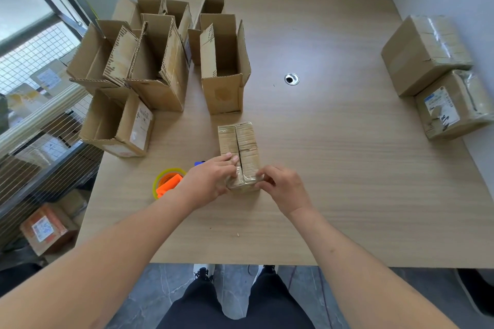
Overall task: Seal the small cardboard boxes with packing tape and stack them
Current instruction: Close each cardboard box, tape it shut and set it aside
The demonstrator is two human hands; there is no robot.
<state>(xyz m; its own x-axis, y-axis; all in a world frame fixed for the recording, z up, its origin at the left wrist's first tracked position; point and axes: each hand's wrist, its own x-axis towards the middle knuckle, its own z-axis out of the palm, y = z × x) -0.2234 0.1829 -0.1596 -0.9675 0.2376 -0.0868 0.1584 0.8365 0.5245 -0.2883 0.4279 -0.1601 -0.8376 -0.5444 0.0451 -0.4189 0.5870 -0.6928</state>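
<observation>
Looks like a small packing room: office-style desk (334, 157) (cable grommet (292, 79) included), open cartons (160, 61), labelled parcels (451, 107) everywhere.

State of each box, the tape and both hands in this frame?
Near box: flaps closed, centre seam visible, held at its near end.
Open boxes: upright, flaps up.
Sealed boxes: taped shut, two side by side.
Tape roll: lying on table, unheld.
Left hand: gripping near box.
Right hand: pinching its near edge.
</observation>
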